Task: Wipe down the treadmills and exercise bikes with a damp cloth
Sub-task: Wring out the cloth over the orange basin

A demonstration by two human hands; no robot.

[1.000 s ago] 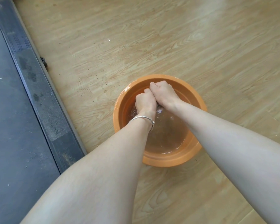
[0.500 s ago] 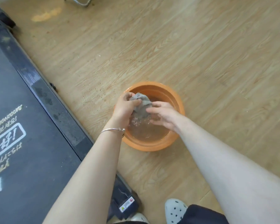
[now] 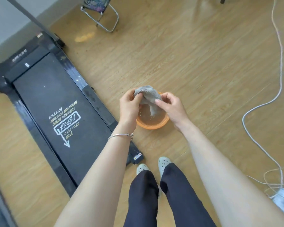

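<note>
Pinching a damp grey cloth (image 3: 148,94) in curled left hand (image 3: 128,107) and right hand (image 3: 172,107) just above the orange basin (image 3: 152,127), treadmill (image 3: 56,95) left of the basin; likely opening it out, next carrying it across to wipe.

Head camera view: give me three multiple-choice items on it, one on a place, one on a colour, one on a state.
1. Where does the basin stand?
A) on a chair
B) on the wooden floor beside the treadmill
C) on a table
2. What colour is the basin?
A) orange
B) blue
C) white
3. How is the grey cloth held?
A) left lying in the water
B) by one hand only
C) by both hands over the basin
Key: 1 B, it sits on the boards right of the treadmill's edge; 2 A, its rim is orange; 3 C, the left hand and right hand each pinch it, one end hanging down.
</note>
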